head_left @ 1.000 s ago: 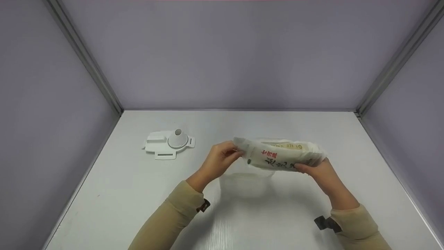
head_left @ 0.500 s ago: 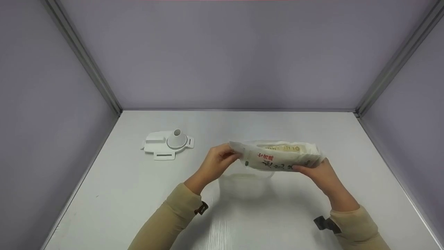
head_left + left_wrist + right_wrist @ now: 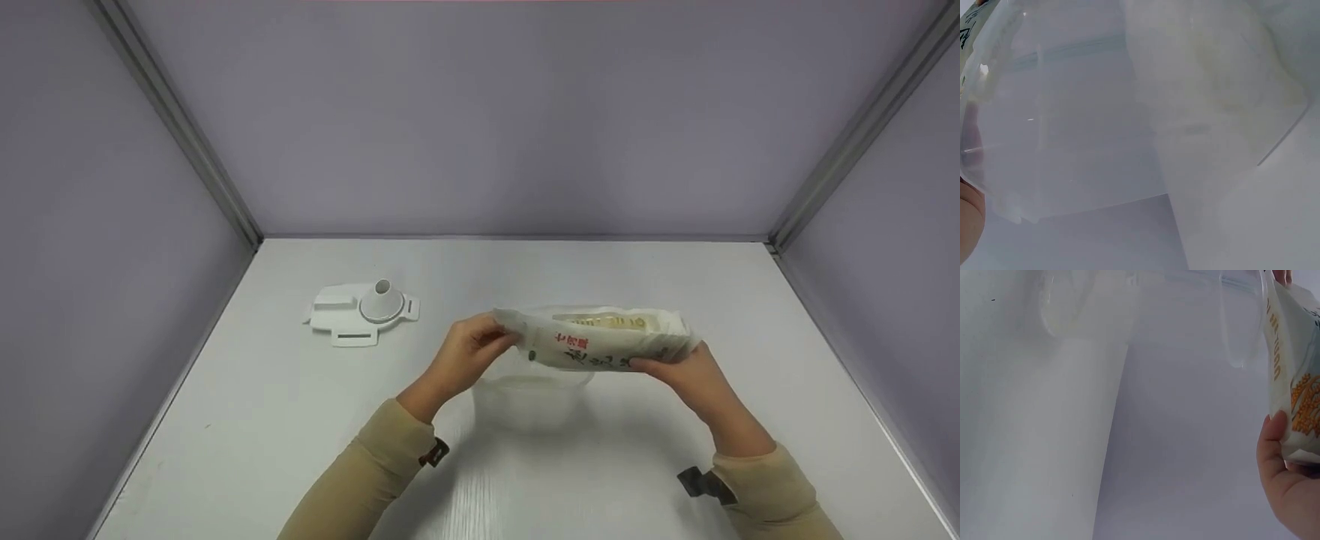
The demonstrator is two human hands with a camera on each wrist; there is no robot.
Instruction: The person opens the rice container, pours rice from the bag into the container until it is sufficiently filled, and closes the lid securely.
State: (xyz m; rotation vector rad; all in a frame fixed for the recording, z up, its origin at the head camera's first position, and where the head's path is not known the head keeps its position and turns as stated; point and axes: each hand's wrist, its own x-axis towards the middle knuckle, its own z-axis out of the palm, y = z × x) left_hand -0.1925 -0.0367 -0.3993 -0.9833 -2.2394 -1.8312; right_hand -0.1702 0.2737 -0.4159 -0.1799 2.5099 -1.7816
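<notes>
A white printed food bag (image 3: 611,349) with red and black characters lies nearly level above a clear plastic container (image 3: 529,405). My left hand (image 3: 465,352) pinches the bag's left end, over the container's rim. At the other end, my right hand (image 3: 694,375) grips the bag with the thumb on its front. Gold lettering and orange grain ears show on the bag (image 3: 1297,365) in the right wrist view. The container (image 3: 1084,101) fills much of the left wrist view, with a pale yellowish patch towards its bottom. Whether anything is falling from the bag, I cannot tell.
A white lid (image 3: 349,319) with a round spout piece on it lies to the left on the white table (image 3: 262,420). Grey panels (image 3: 480,120) enclose the table at the back and both sides.
The bag and both hands have shifted slightly left, and the bag sits a little lower. More gold lettering showed half a second ago than at first. Both hands keep their hold.
</notes>
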